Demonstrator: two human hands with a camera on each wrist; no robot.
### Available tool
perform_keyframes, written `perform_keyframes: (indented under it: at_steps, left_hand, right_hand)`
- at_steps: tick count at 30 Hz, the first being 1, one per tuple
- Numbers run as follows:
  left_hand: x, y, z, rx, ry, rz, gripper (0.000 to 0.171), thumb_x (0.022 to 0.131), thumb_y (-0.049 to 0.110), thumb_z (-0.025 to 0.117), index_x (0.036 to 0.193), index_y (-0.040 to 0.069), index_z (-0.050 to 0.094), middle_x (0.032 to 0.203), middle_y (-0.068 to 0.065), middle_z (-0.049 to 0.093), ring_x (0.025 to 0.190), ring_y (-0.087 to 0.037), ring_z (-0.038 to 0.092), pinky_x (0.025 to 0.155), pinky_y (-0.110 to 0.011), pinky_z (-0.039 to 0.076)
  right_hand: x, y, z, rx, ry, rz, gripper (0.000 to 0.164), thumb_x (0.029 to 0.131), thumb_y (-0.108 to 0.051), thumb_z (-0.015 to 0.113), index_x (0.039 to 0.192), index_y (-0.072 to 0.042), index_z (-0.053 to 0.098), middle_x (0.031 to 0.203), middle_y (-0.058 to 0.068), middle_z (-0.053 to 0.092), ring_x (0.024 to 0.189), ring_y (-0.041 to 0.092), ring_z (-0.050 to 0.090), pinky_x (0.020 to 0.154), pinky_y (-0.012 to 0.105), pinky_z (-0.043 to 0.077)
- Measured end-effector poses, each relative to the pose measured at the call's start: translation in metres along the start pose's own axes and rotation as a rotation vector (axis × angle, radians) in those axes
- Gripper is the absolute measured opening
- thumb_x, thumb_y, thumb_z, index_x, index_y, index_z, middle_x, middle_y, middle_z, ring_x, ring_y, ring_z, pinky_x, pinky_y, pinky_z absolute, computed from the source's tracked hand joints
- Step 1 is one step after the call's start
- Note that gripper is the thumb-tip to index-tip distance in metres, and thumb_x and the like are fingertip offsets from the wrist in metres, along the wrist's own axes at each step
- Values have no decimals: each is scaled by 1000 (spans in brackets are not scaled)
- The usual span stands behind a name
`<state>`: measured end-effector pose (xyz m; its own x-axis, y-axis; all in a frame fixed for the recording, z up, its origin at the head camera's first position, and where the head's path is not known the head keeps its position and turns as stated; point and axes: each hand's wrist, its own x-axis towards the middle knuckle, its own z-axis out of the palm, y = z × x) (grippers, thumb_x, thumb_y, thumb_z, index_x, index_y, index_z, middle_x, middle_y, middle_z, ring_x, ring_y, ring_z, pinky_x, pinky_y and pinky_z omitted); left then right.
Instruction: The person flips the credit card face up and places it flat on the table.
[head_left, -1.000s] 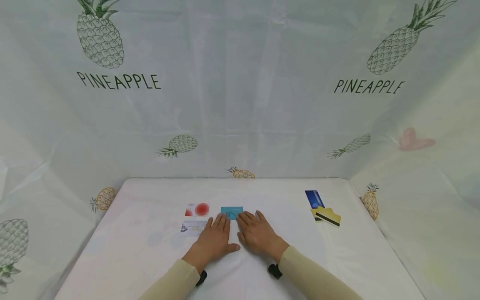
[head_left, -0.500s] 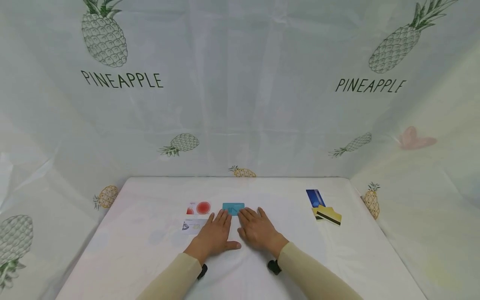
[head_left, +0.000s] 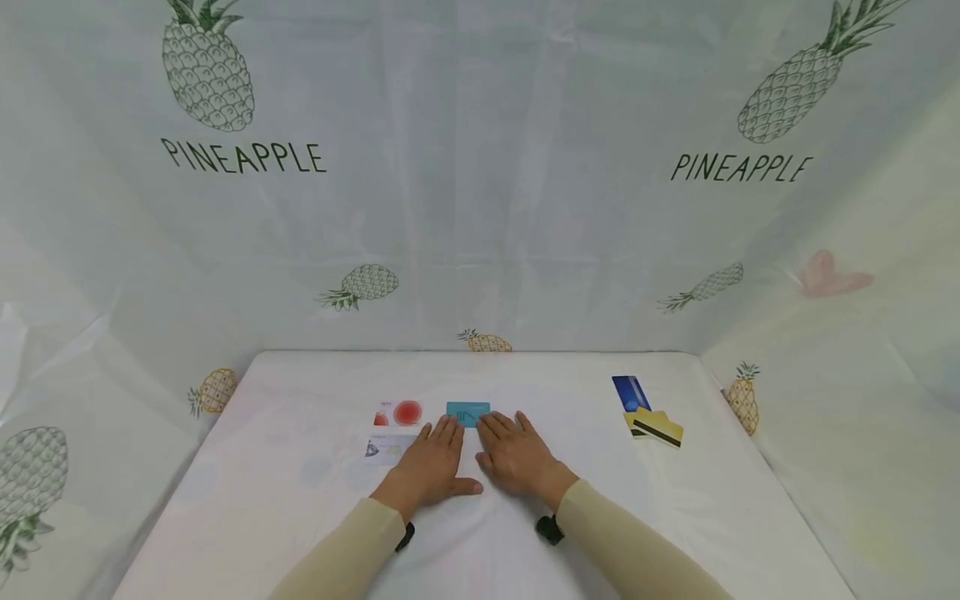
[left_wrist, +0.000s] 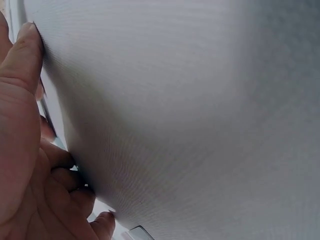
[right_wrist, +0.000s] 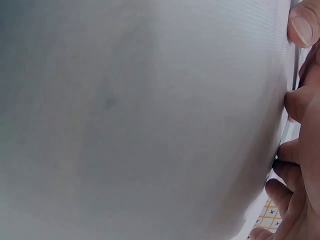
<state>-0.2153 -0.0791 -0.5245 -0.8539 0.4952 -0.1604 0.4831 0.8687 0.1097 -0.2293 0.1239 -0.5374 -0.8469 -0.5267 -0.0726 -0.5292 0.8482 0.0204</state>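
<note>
A teal card [head_left: 468, 412] lies flat on the white-covered table. The left hand [head_left: 431, 462] rests palm down with its fingertips at the card's near left corner and its thumb stretched to the right. At the near right corner lie the fingertips of the right hand [head_left: 519, 457], its fingers extended. Beside the left hand are a white card with a red disc [head_left: 407, 412] and, below it, a pale silver card [head_left: 384, 449], partly covered by that hand. In the left wrist view the left hand's fingertips touch the cloth; the right wrist view shows the same for the right hand.
Towards the right side lie a blue card [head_left: 630, 392] and overlapping yellow cards [head_left: 660, 427] with dark stripes. The table [head_left: 300, 517] ends at a back edge against a hanging pineapple-print sheet [head_left: 480, 183], with more sheet at both sides.
The camera view shifts slightly, so everything sits a little higher in the picture. Both hands stay at the teal card's near corners, and the cards keep their places.
</note>
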Motion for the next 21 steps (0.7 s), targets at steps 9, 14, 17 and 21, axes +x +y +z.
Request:
perform_keyframes:
  at_steps: [9,14,17,21]
  left_hand:
    - [2,-1,-2,-8,-34,-45,109,90,76,62,162,-1,36,172,-18,31,161,-34,25,129,-53,26]
    - [2,1,-2,-46,-50,-51,109,90,76,64,163,0,34,173,-17,29,162,-33,23,129,-53,25]
    - [2,2,-2,-48,-45,-46,109,90,76,63,162,-1,34,172,-17,29,162,-33,23,129,-53,26]
    - [1,3,-1,-35,-35,-36,109,90,76,63,162,-1,35,172,-18,31,161,-34,25,128,-53,27]
  right_hand:
    - [-22,24,1,10,42,63,69,108,-53,50,161,-9,43,167,8,42,156,29,38,126,62,26]
    - [-54,57,4,50,76,138,70,108,-50,54,160,-4,43,166,14,43,156,34,37,126,65,23]
    - [-78,78,7,70,121,171,69,108,-47,56,157,0,45,164,19,44,155,39,38,124,68,23]
    - [-111,106,11,73,187,228,68,106,-44,60,153,4,49,159,23,49,150,44,43,120,73,26]
